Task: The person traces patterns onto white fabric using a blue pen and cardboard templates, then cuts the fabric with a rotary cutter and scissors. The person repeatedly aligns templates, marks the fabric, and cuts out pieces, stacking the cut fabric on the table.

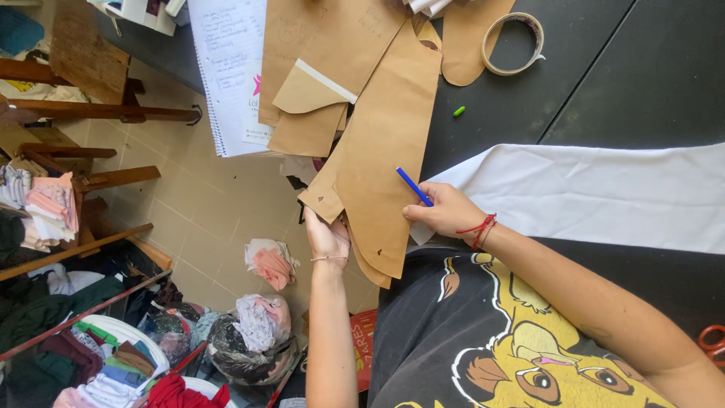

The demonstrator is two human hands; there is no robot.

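My left hand (326, 236) grips the lower edge of a long brown paper pattern piece (385, 143) that hangs over the edge of the dark table (649, 83). My right hand (444, 211) holds a blue pen (414, 187), fingers closed around it, resting at the corner of a white fabric strip (604, 196) spread across the table. A red string bracelet circles my right wrist. More brown pattern pieces (317, 68) lie stacked above.
A roll of tape (513, 44) and a small green object (458, 111) lie on the table. A spiral notebook (226, 68) overhangs its edge. Orange scissor handles (711, 341) show at the right. Wooden frames (91, 113), fabric scraps and clothes baskets (113, 355) crowd the tiled floor.
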